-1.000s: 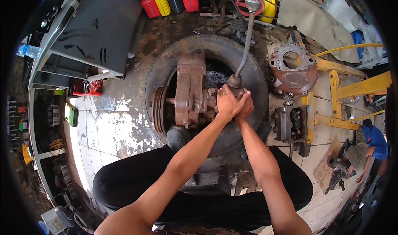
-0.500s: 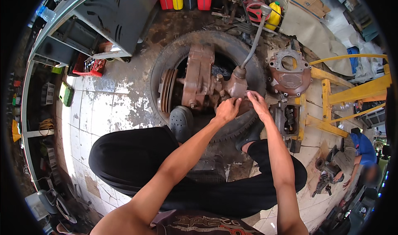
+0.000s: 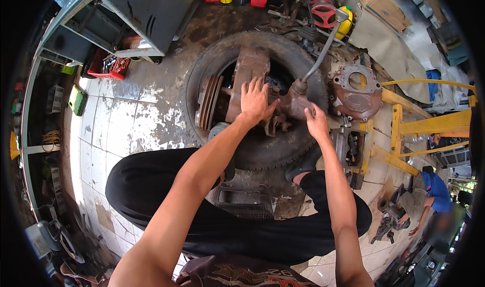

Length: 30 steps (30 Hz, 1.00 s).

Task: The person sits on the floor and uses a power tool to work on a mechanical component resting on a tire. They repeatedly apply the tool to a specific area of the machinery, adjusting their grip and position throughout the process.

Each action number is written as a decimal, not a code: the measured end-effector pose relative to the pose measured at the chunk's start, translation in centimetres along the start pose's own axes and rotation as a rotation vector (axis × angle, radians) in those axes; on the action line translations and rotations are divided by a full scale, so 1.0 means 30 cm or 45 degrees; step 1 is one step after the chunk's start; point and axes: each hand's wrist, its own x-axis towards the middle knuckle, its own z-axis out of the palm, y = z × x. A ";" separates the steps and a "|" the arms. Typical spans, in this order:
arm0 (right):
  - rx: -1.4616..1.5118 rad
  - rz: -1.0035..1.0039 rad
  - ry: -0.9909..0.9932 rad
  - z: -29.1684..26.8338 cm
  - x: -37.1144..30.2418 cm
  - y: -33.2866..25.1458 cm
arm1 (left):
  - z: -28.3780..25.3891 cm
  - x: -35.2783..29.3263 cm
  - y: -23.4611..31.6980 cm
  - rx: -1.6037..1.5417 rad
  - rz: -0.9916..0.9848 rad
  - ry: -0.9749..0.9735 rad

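Head view: we see the left hand [image 3: 256, 100] palm down, fingers spread, over the brown metal housing [image 3: 251, 64]; whether it presses on the surface we cannot tell. The right hand [image 3: 317, 122] is at the housing's right end, fingers bent, just below the foot of the gear lever [image 3: 323, 54]; we cannot tell whether it grips. The hands are apart.

The housing lies across a large tire [image 3: 295, 148] on the floor, with a grooved pulley [image 3: 208, 105] at its left end. The lever leans up and to the right.

Just right of the tire we note a bell-shaped casting [image 3: 354, 100] with a round opening, and below it an open metal case [image 3: 339, 150] with gears inside. A yellow frame [image 3: 429, 123] stands beyond. Farther right, a co-worker in a blue shirt [image 3: 438, 192] reaches toward dark metal parts. Well left: a red tray [image 3: 107, 75] and a green case [image 3: 77, 100].
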 end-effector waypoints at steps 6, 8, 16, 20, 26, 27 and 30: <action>-0.801 -0.775 0.058 0.071 0.244 -0.073 | -0.002 0.059 -0.070 0.308 0.085 -0.531; -1.198 -0.825 -0.184 0.131 0.286 -0.032 | 0.005 0.068 -0.074 0.294 0.137 -0.570; -1.284 -0.360 -1.009 0.156 0.235 -0.229 | 0.001 0.051 -0.109 0.264 0.173 -0.563; -1.111 -0.254 -0.922 -0.022 0.179 -0.248 | -0.009 0.074 -0.090 0.316 0.185 -0.573; -0.718 -0.649 0.125 -0.017 0.234 -0.148 | -0.020 0.084 -0.069 0.403 0.233 -0.643; -0.734 -0.715 0.186 0.033 0.242 -0.108 | -0.027 0.095 -0.067 0.412 0.279 -0.661; -1.101 -0.695 -0.006 0.169 0.196 0.012 | -0.038 0.104 -0.082 0.404 0.390 -0.725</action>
